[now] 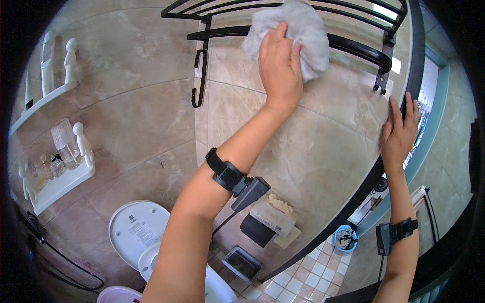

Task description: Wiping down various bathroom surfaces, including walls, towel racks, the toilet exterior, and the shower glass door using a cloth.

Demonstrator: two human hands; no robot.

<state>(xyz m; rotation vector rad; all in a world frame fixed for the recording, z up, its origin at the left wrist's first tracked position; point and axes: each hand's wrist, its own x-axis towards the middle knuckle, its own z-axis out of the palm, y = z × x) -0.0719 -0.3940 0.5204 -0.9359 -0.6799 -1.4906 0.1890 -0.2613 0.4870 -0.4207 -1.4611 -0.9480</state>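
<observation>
At the top middle of the head view, my left hand [281,70] presses a bunched white cloth [308,28] against the black metal towel rack [360,49] on the tiled wall. The cloth covers part of the rack's front bar; index finger and thumb show on top of it. To the right, my right hand [401,132] lies with fingers spread at the wall's edge, against the black door frame [415,57], and holds nothing. Each forearm wears a black strap with a small device and cable. A black hook [199,79] hangs from the rack's left end.
White shelves with bottles [64,187] are on the left wall. Below are a toilet with raised lid [136,231], a pink basin [118,295], a black wall holder with a tissue pack [258,230], and a grey bin [242,263]. A blue bucket [344,238] stands beyond the doorway.
</observation>
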